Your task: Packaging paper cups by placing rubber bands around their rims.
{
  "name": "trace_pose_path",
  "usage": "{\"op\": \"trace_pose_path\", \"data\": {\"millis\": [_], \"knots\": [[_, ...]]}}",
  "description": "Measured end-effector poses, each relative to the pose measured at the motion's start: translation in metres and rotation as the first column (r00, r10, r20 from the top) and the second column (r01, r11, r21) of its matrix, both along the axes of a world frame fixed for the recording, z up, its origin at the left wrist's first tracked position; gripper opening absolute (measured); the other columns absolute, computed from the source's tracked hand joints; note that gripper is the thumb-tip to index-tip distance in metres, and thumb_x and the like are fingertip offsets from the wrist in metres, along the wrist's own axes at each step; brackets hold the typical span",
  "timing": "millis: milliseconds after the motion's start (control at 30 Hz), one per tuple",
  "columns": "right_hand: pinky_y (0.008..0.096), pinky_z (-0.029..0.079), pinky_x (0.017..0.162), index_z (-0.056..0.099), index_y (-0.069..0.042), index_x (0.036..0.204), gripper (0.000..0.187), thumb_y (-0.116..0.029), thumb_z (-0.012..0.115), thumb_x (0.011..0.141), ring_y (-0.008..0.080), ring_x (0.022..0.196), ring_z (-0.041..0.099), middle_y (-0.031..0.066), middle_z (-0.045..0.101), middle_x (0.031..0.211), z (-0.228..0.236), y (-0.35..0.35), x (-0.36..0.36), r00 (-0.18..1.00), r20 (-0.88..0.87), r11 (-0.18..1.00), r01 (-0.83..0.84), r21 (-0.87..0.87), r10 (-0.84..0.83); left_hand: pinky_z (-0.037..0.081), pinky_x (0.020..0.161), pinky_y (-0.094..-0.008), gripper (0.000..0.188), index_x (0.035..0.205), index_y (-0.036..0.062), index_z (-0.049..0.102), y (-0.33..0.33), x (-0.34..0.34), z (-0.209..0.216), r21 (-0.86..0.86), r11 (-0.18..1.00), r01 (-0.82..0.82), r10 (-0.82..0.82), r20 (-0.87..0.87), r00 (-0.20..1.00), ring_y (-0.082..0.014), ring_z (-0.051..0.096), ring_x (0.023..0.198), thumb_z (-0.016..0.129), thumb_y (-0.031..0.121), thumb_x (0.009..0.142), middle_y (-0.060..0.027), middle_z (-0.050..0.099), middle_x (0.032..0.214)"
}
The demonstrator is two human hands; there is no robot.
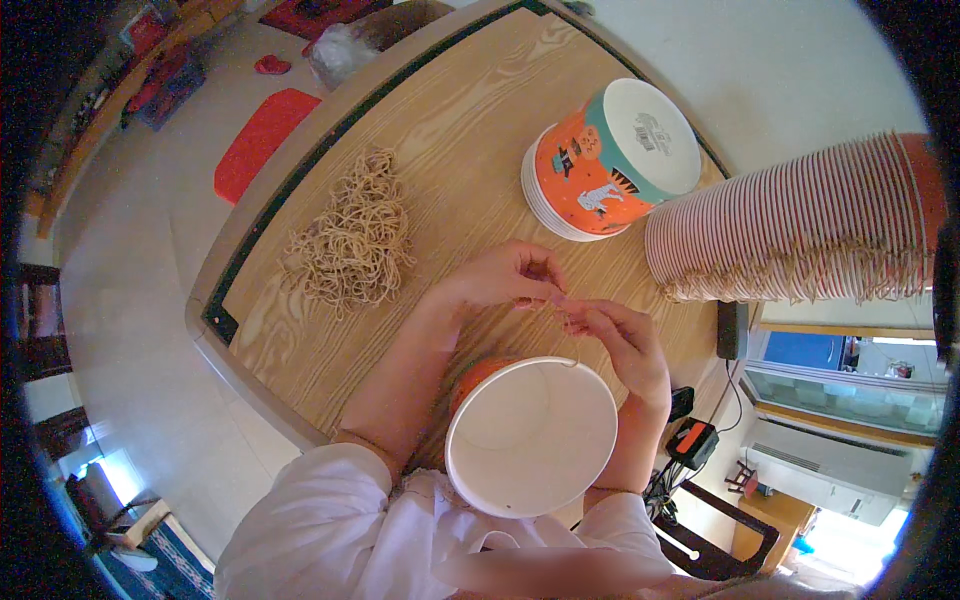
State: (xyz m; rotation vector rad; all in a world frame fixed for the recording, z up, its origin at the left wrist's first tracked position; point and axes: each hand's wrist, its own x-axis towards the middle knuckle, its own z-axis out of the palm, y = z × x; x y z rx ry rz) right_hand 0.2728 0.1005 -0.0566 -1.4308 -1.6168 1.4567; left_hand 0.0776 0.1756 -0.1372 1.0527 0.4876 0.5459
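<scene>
A white-lined paper bucket (530,440) with an orange outside leans against my body, its open mouth facing up toward me. Just beyond its rim, my left hand (505,275) and my right hand (628,350) meet fingertip to fingertip. Both are closed in a pinch on a thin tan string, part of which hangs down to the bucket's rim; the fingers hide most of it. To the left of my left hand lies a tangled heap of tan string (355,235) on the wooden table (460,150).
A short stack of orange and teal paper buckets (610,160) stands upside down at the table's far right. Beside it, a long nested stack of buckets (790,220) has tan string ends along its side. A black box with cables (692,440) sits at right.
</scene>
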Motion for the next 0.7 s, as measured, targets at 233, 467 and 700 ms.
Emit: {"op": "trace_pose_path", "data": {"millis": [233, 467, 700], "knots": [[0.0278, 0.048, 0.081, 0.059, 0.006, 0.110, 0.024, -0.005, 0.045, 0.094, 0.0159, 0.089, 0.061, 0.0130, 0.065, 0.100, 0.003, -0.001, -0.002, 0.998, -0.060, 1.000, 0.009, -0.012, -0.010, 0.041, 0.050, -0.0205, 0.017, 0.092, 0.0035, 0.062, -0.005, -0.002, 0.011, -0.011, 0.999, -0.045, 0.045, 0.055, 0.997, -0.0068, 0.055, 0.060, 0.069, 0.011, 0.078, -0.0017, 0.063, 0.077], [0.0280, 0.048, 0.081, 0.058, 0.006, 0.109, 0.022, -0.002, 0.045, 0.093, 0.0170, 0.088, 0.061, 0.0136, 0.065, 0.099, 0.008, -0.006, -0.003, 0.996, -0.093, 1.000, 0.011, 0.017, -0.009, 0.042, 0.050, -0.0210, 0.014, 0.091, 0.0048, 0.063, -0.002, -0.006, 0.001, 0.058, 0.997, 0.054, -0.059, 0.091, 0.994, -0.0069, 0.055, 0.059, 0.068, 0.010, 0.080, -0.0019, 0.064, 0.078], [0.0297, 0.047, 0.084, 0.062, 0.008, 0.102, 0.025, -0.005, 0.043, 0.094, 0.0190, 0.093, 0.061, 0.0146, 0.065, 0.100, 0.012, -0.005, 0.007, 0.985, 0.055, 0.986, -0.161, -0.038, 0.163, 0.043, 0.051, -0.0218, 0.012, 0.091, 0.0042, 0.062, -0.002, -0.005, -0.001, -0.056, 0.997, 0.046, -0.037, 0.145, 0.989, -0.0075, 0.055, 0.059, 0.065, 0.005, 0.080, -0.0032, 0.064, 0.079]]}}
